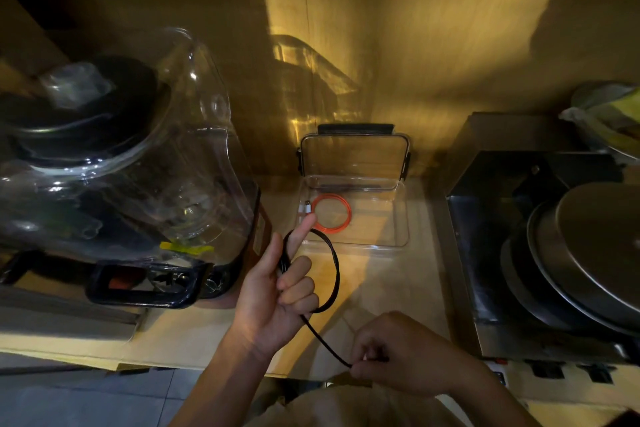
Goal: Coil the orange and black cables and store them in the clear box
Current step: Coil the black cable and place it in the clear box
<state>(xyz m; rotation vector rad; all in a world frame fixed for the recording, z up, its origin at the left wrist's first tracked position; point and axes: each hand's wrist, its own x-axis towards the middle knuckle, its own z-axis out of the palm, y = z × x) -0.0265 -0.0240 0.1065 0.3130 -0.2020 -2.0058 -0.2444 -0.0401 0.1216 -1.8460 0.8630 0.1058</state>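
Observation:
The clear box [403, 218] stands open on the wooden shelf, its lid [353, 158] propped upright against the back wall. Inside it, at the left, lies the orange cable [348, 215] in a flat round coil with white plugs. My left hand [277, 291] is raised in front of the box, index finger pointing up, fingers closed on the black cable [335, 270], which loops once around that hand. From the loop the cable runs down and right into my right hand [401, 354], which pinches its other end near the shelf's front edge.
A large blender [131, 166] with a clear jug fills the left side, close to my left hand. A steel box appliance [485, 253] with stacked metal lids [588, 253] stands at the right. Bare wooden shelf [381, 281] lies between box and hands.

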